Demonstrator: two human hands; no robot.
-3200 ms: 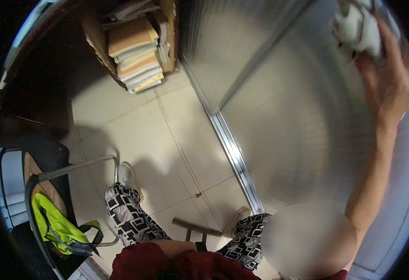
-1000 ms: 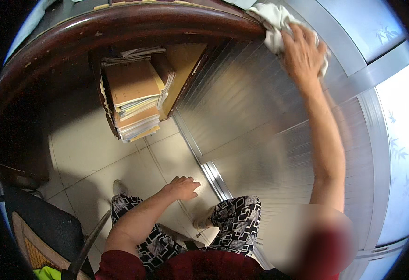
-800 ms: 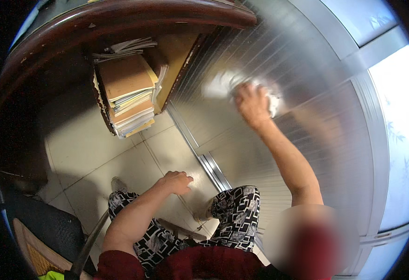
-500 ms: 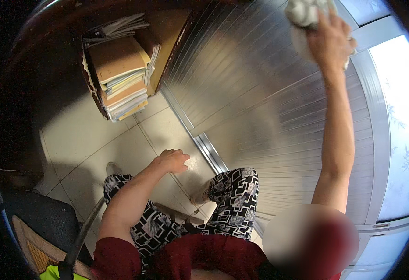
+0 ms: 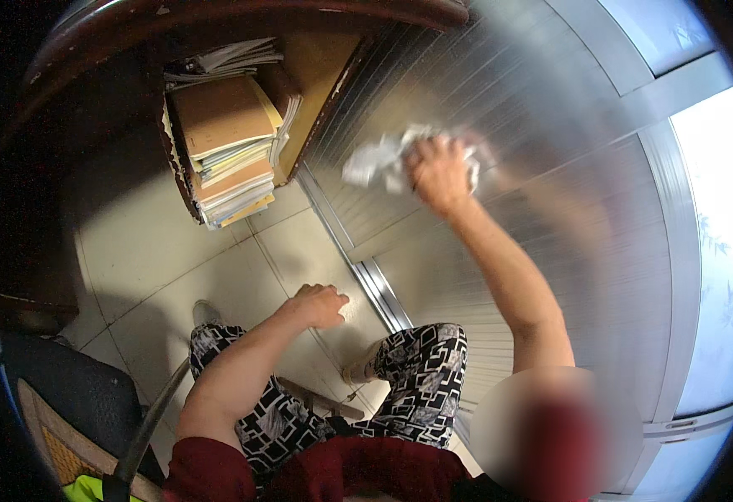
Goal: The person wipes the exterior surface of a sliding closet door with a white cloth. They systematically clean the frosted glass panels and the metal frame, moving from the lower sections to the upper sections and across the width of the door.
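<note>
My right hand (image 5: 443, 174) presses a crumpled white cloth (image 5: 376, 161) against the shiny ribbed metal panel (image 5: 542, 243) on my right. Its fingers are bent over the cloth, one end of which trails out to the left. The hand's reflection shows faintly in the panel. Over the tiled floor, in front of my knees, my left hand (image 5: 320, 307) hangs in the air with loosely bent fingers and thumb apart. Nothing shows in it.
A dark wooden desk (image 5: 241, 10) curves across the far left. Its worn compartment holds stacked papers and folders (image 5: 224, 125). A metal track (image 5: 381, 293) runs along the panel's foot. A bright patterned window (image 5: 722, 251) is at right, a chair (image 5: 73, 402) at lower left.
My right hand has swept the cloth left and down across the panel from its upper right part. My left hand has shifted only slightly in the picture.
</note>
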